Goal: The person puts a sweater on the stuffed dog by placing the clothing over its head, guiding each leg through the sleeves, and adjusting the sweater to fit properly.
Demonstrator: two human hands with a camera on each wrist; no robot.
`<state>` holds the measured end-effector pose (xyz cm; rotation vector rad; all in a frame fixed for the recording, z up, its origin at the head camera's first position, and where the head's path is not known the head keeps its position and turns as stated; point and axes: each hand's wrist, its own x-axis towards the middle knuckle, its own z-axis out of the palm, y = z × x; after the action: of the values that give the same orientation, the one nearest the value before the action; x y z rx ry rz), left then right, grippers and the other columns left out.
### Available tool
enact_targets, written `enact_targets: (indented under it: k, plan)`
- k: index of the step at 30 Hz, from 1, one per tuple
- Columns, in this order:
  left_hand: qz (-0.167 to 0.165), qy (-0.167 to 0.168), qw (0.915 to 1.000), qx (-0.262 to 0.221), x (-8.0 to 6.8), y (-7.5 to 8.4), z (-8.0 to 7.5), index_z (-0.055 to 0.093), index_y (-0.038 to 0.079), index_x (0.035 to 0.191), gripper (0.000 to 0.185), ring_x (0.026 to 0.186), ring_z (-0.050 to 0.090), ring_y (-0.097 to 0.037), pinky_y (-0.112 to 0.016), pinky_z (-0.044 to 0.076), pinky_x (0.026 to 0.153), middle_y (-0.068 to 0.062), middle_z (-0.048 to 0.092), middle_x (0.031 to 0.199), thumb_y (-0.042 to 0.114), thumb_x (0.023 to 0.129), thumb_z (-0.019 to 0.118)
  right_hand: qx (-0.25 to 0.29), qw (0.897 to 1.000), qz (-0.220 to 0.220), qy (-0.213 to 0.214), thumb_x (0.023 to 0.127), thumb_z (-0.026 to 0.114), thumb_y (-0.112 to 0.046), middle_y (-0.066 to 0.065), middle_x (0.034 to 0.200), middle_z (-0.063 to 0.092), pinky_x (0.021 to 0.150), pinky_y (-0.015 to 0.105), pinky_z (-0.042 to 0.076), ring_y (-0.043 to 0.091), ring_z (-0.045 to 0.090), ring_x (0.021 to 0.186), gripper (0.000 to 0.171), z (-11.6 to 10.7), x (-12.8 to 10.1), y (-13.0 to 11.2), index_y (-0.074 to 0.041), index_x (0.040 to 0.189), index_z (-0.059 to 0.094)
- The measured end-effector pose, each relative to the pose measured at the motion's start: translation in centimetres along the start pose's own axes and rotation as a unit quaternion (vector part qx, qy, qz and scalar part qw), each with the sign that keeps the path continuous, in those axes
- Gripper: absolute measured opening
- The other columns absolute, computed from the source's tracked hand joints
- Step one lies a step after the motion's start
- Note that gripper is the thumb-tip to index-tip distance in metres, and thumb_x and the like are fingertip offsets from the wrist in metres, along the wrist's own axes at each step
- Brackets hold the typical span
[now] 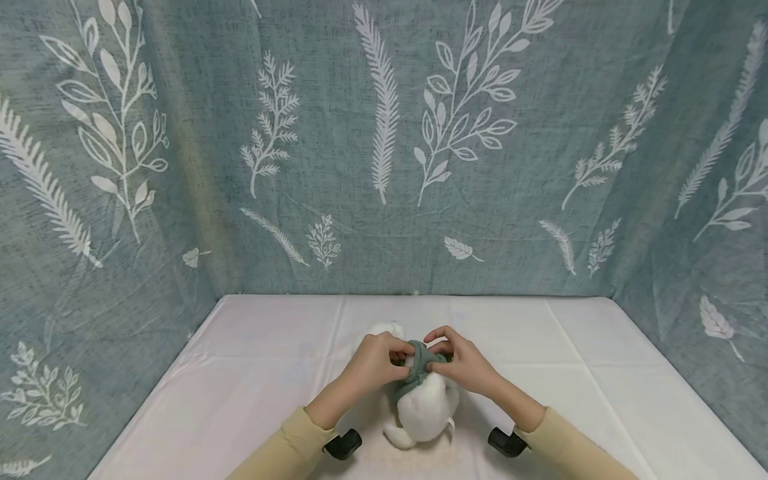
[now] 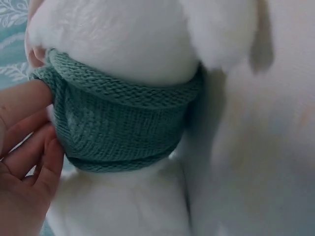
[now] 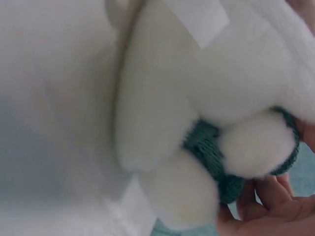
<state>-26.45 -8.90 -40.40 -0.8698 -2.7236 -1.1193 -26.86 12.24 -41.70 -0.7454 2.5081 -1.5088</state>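
Dressing in progress: we have a white plush toy [image 1: 423,407] lying on the white-covered worktop [image 1: 600,373], close to our body, and a green knitted garment [image 1: 420,363] bunched around its middle.

- Our left hand [image 1: 375,363] grips the knit at its left edge, fingers curled and pinching the fabric. In the left wrist view the fingers [image 2: 27,147] lie against the side of the ribbed band [image 2: 118,128], with the rolled hem wrapping the toy's white fur above and below.
- Our right hand [image 1: 462,363] pinches the opposite edge of the knit, fingers [image 3: 268,196] clamped on it. In the right wrist view a white paw [image 3: 256,147] pokes out through the green knit, so one limb seems already through an opening.
- Both hands sit close together over the toy's upper part, nearly touching across the garment.

Judgement: we are midway through working the garment along the toy's body. We cannot tell from these views whether it is going on or coming off.

Next move, as we read it: keep both pinches firm and even, stretch the band outward so it clears the fur, and slide it along the body without twisting. The knit is stretchy and the plush is soft, so a lopsided pull would likely bunch the fabric on one side.

Patterned blue-grey curtain [image 1: 384,147] hangs behind and beside the worktop.
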Motion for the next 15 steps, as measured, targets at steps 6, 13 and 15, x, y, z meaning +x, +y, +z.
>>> enact_targets:
  k: [6, 13, 15]
  plan:
    - [0.027, 0.012, 0.9992, 0.026, 0.3, 0.3, 0.7, 0.074, 0.009, 0.1, 0.024, 0.07, 0.048, -0.008, -0.018, 0.043, 0.059, 0.001, 0.063, 0.079, 0.003, 0.077, 0.074, 0.019, 1.0, -0.016, 0.008, 0.089, 0.065, -0.011, 0.011, 0.102, 0.068, 0.067, 0.024, 0.046, 0.011, 0.063, 0.089, 0.033, 0.4, -0.2, 0.4, -0.006, 0.118, 0.049]
    - [0.072, 0.036, 0.9927, 0.089, 0.6, 0.6, 1.2, 0.073, 0.013, 0.092, 0.018, 0.066, 0.04, -0.005, -0.016, 0.038, 0.06, 0.002, 0.068, 0.08, 0.007, 0.076, 0.075, -0.053, 0.998, -0.036, 0.018, 0.086, 0.071, -0.02, 0.003, 0.098, 0.07, 0.077, 0.025, 0.048, 0.014, 0.066, 0.092, 0.027, 0.1, -0.5, 0.2, -0.012, 0.106, 0.053]
    - [0.072, 0.041, 0.9926, 0.088, 0.6, 0.5, 1.3, 0.073, 0.013, 0.09, 0.016, 0.066, 0.04, -0.005, -0.016, 0.038, 0.059, 0.002, 0.068, 0.079, 0.007, 0.075, 0.076, -0.082, 0.996, -0.042, 0.018, 0.085, 0.072, -0.023, 0.0, 0.098, 0.069, 0.078, 0.025, 0.05, 0.013, 0.067, 0.093, 0.025, -0.1, -0.5, 0.1, -0.015, 0.103, 0.056]
